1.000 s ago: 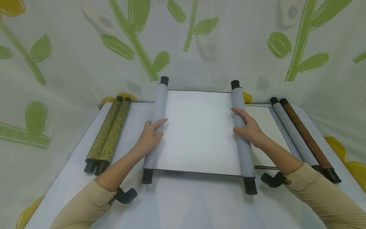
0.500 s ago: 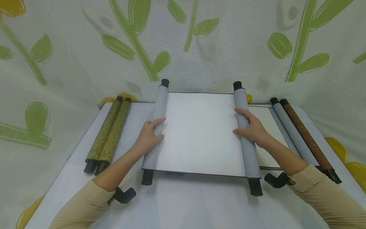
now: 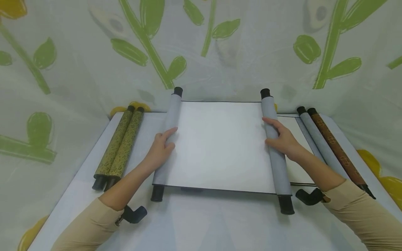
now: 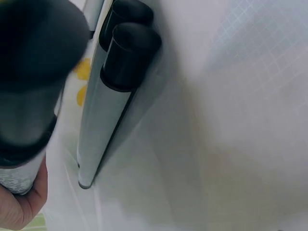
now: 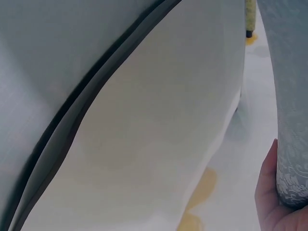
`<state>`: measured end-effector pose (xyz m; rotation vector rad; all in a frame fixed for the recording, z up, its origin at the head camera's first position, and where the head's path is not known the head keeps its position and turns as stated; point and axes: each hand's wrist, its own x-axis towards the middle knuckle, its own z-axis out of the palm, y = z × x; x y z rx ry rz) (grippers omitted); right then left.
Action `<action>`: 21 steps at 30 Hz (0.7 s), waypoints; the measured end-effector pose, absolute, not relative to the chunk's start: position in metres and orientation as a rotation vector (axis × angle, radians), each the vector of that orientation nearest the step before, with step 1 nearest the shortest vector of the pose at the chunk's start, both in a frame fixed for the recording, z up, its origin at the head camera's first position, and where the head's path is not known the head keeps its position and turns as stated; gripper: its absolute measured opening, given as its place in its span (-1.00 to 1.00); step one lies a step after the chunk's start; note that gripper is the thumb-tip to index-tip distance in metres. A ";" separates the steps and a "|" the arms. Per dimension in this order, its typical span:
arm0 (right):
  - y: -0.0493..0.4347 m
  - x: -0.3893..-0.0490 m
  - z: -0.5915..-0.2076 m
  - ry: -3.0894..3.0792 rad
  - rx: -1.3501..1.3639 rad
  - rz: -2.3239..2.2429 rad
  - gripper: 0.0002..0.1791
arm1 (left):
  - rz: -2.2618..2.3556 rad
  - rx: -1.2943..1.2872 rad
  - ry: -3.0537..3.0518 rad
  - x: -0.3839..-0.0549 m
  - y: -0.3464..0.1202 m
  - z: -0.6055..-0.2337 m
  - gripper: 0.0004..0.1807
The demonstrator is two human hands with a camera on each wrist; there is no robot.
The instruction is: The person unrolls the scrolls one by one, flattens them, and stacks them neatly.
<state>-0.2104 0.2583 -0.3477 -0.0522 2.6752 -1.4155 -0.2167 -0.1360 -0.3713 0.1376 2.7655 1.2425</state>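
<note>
A hanging scroll point(image 3: 220, 146) lies partly unrolled in the middle, its white sheet blank. My left hand point(image 3: 160, 151) grips the left roller point(image 3: 172, 113), thumb and forefinger on its inner side. Around the right roller point(image 3: 280, 174) my right hand point(image 3: 286, 142) has its thumb and fingers curled. Both rollers are wrapped in grey-blue cloth and end in black knobs. In the left wrist view a large black knob point(image 4: 38, 43) fills the upper left, with fingers point(image 4: 36, 197) below it. Fingers point(image 5: 267, 185) cup the patterned grey roller point(image 5: 296, 120) in the right wrist view.
Two olive-green speckled rolls point(image 3: 124, 150) lie at left on the white table point(image 3: 201, 226). At right, another scroll with a cream sheet point(image 3: 298, 170) lies partly under my right forearm, beside a grey roll point(image 3: 323, 146) and a brown patterned roll point(image 3: 337, 148). A leaf-printed curtain point(image 3: 235, 69) stands behind.
My right hand has moved right with its roller, and my left hand slightly left with the other. The rollers stand farther apart, with more of the white sheet showing.
</note>
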 end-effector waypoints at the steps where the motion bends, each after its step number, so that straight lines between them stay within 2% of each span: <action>1: 0.259 -0.210 -0.347 2.673 -0.054 -1.420 -0.12 | 1.248 0.140 2.762 -0.217 -0.137 -0.372 -0.39; 7: 0.263 -0.209 -0.347 2.667 -0.063 -1.396 -0.09 | 1.250 0.140 2.777 -0.219 -0.139 -0.374 -0.28; 21: 0.266 -0.209 -0.346 2.686 -0.052 -1.399 -0.10 | 1.204 0.167 2.821 -0.220 -0.141 -0.372 -0.29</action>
